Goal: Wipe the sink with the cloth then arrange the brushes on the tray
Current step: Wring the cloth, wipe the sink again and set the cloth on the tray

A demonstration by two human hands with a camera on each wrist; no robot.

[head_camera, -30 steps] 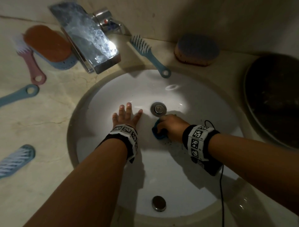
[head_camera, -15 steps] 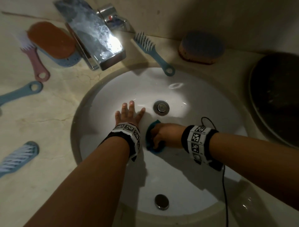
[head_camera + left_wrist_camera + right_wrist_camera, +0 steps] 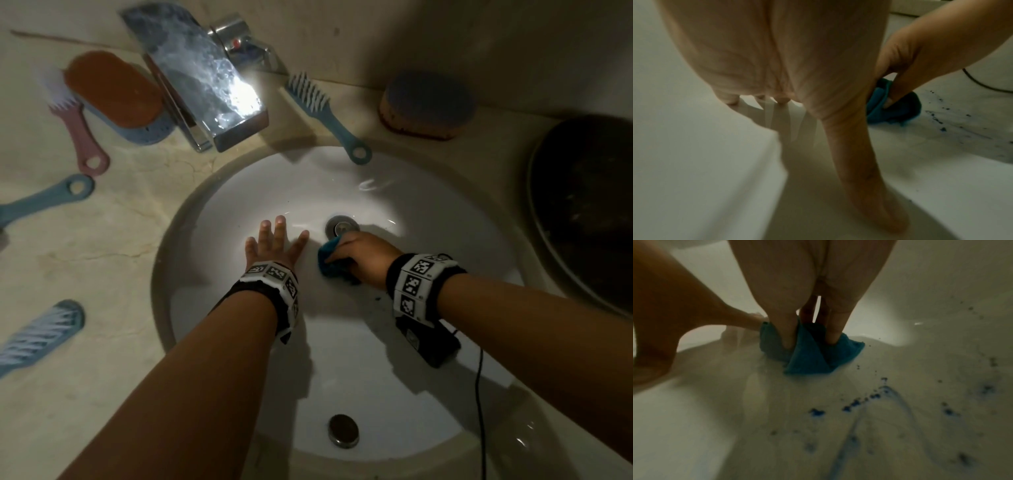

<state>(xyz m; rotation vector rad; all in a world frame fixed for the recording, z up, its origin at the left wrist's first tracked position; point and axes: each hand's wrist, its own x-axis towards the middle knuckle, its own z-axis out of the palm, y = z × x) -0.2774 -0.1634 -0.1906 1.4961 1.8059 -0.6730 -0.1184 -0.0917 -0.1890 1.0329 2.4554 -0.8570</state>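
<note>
My right hand (image 3: 356, 255) grips a bunched teal cloth (image 3: 330, 261) (image 3: 809, 353) (image 3: 892, 107) and presses it on the white sink (image 3: 246, 185) floor just below the drain (image 3: 342, 226). My left hand (image 3: 274, 243) lies flat on the basin with fingers spread, left of the cloth. Dark blue specks and streaks (image 3: 863, 402) mark the basin behind the cloth. Brushes lie on the counter: a pink one (image 3: 77, 126), a blue-handled one (image 3: 41, 202), a blue bristle brush (image 3: 37, 335), a blue one (image 3: 325, 116) at the sink's back rim, and two oval scrub brushes (image 3: 113, 90) (image 3: 428, 106).
A chrome faucet (image 3: 205, 75) overhangs the sink's back left. A dark round tray (image 3: 589, 212) sits at the right on the counter. An overflow cap (image 3: 343, 430) is on the near basin wall. A black cable (image 3: 479, 394) hangs from my right wrist.
My right hand slid the cloth left toward my left hand, then back right and up to the drain. The left hand stayed flat in place.
</note>
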